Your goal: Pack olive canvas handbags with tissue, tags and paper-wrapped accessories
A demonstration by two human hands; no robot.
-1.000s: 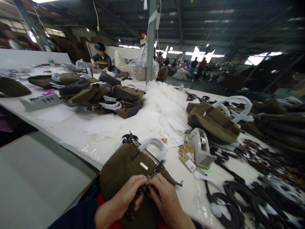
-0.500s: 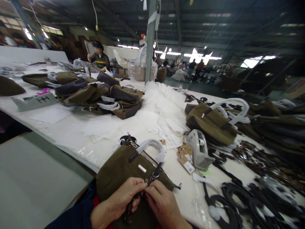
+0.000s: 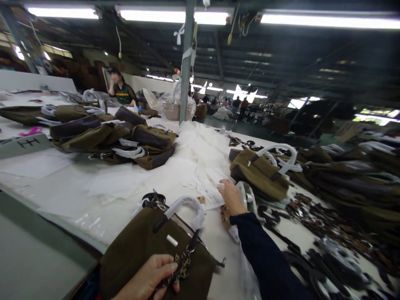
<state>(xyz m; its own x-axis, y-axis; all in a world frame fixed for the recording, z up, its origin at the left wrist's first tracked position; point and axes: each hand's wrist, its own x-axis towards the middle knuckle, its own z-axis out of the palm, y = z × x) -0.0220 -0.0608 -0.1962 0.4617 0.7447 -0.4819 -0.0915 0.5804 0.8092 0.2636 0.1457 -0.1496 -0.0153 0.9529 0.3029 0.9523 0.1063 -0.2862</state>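
An olive-green handbag [image 3: 134,237] leans upright at the table edge in front of me, its handle [image 3: 190,204] wrapped in white. My left hand [image 3: 156,273] is closed on a dark braided strap with metal chain links [image 3: 183,264], which hangs from the base of the handle over the bag's front. My right hand [image 3: 233,198] is stretched out over the table, fingers extended and apart, with nothing seen in it. It is beside the pale grey tape dispenser [image 3: 250,195], partly covering it. Brown card tags [image 3: 225,216] lie partly hidden under my right wrist.
Thin white paper sheets [image 3: 200,146] are heaped mid-table. Olive bags [image 3: 103,133] are piled at the left; another bag [image 3: 259,173] stands behind the dispenser. Dark straps and brown braided pieces [image 3: 318,212] cover the right side. A post [image 3: 186,62] rises behind; a co-worker [image 3: 123,91] sits far left.
My right hand has let go of the braided strap and moved forward and right to the dispenser. My left hand still holds the strap. The view has tilted upward and shifted right.
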